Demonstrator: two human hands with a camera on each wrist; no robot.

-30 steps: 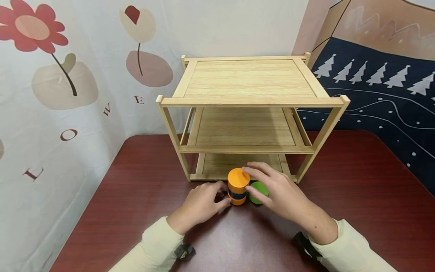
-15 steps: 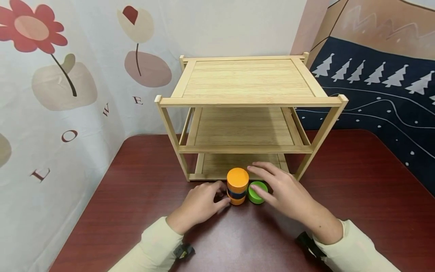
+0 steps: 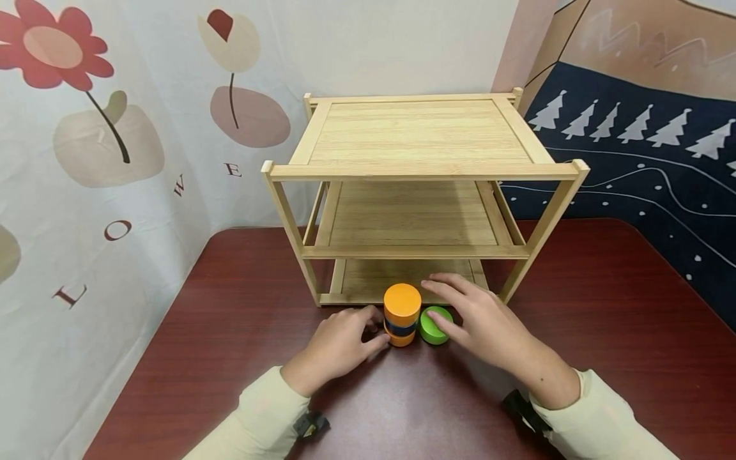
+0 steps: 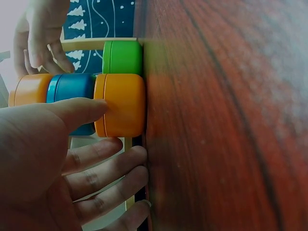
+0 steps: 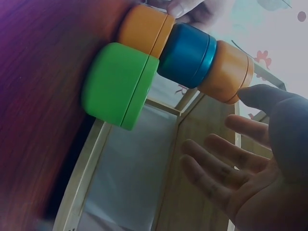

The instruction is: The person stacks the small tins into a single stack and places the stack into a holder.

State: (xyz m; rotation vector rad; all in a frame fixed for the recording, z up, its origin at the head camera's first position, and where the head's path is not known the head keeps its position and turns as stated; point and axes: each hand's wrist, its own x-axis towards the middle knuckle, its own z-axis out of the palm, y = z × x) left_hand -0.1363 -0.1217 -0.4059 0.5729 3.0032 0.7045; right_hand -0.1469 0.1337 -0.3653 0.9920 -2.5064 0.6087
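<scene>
An orange lidded jar [image 4: 127, 106] stands on the table, with a blue jar [image 5: 187, 53] on it and a second orange jar [image 3: 402, 301] on top. My left hand [image 3: 343, 342] rests beside the stack's base, its straight thumb against the bottom orange jar. Its other fingers [image 4: 103, 180] are loosely bent beside that jar. A green jar [image 3: 435, 327] sits on the table just right of the stack. My right hand [image 3: 489, 326] hovers over the green jar with spread fingers, holding nothing. In the head view, its thumb hides part of the green lid.
Right behind the jars stands a three-tier wooden shelf [image 3: 416, 171] on the dark red table [image 3: 241, 300]. A flower-printed cloth [image 3: 138, 211] hangs on the left, and a dark cloth with white trees [image 3: 644, 172] on the right. Black straps circle both wrists.
My right hand has drawn back slightly to the right, off the top orange jar, exposing more of the green jar. The left hand and the stack hold their place.
</scene>
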